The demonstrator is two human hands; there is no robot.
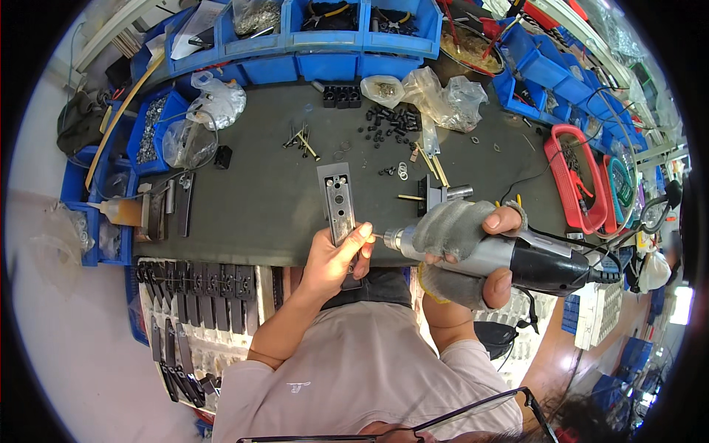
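Observation:
My bare left hand (329,262) is closed around a long dark metal housing (339,198) with holes along its face, held upright over the table's near edge. In a grey fingerless glove, my right hand (469,251) wraps round a corded electric screwdriver (543,262) with a silver and black body. It lies level, its bit pointing left at my left thumb and fingertips. Whether the bit touches the housing is hidden by those fingers. Behind the screwdriver's nose stands a small dark block with a metal cylinder (459,192).
Small black parts (391,122), washers (402,170) and screws (301,142) lie on the dark table mat (273,199). Blue bins (329,66) line the back; a red basket (572,181) stands right. Rows of dark metal parts (203,295) lie at the near left. The screwdriver's cord runs right.

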